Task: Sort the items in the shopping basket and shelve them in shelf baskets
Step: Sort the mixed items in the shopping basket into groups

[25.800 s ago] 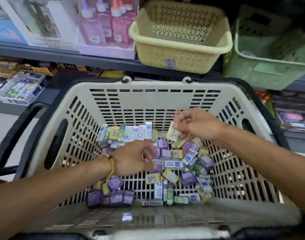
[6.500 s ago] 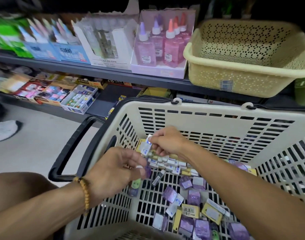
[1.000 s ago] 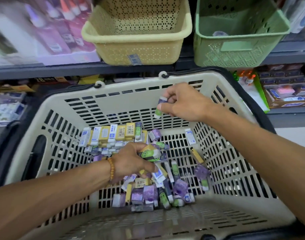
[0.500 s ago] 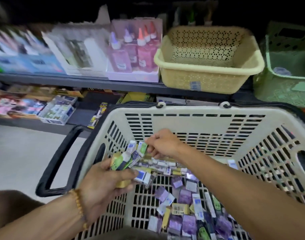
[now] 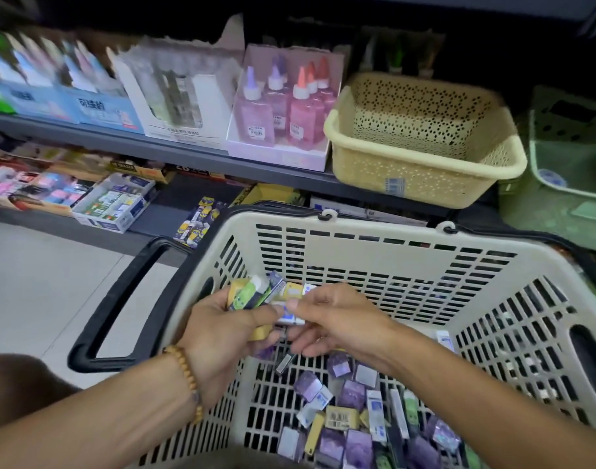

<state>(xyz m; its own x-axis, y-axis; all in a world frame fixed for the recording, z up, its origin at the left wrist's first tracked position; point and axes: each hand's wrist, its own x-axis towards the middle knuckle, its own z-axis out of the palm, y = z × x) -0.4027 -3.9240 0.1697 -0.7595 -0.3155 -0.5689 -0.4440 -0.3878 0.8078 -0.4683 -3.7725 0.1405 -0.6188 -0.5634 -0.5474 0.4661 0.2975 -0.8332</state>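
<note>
The cream shopping basket (image 5: 374, 252) sits below the shelf, its black handle (image 5: 120, 299) folded out to the left side. Over the basket's left rear corner the two hands meet. The left hand (image 5: 222, 333), with a bead bracelet (image 5: 188, 377) on its wrist, is curled round a bunch of small packets (image 5: 256, 292), green, yellow and white ones fanned above its fingers. The right hand (image 5: 333, 319) touches that same bunch, thumb and fingers pinching a white-and-blue packet (image 5: 289, 316) at the bunch's lower edge.

On the basket's floor, toward its near right corner, lies a loose heap of small packets (image 5: 350, 421): purple, white, yellow and a few green, some flat, some on edge.

On the shelf just behind the basket's rear wall stands a yellow shelf basket (image 5: 425, 177); nothing shows inside it from here. To that one's right stands a green shelf basket (image 5: 560, 211), blurred, with one small round pale thing (image 5: 550, 177) lying in it. Left of the yellow basket, a pink carton (image 5: 276, 154) holds pink bottles with coloured caps.
</note>
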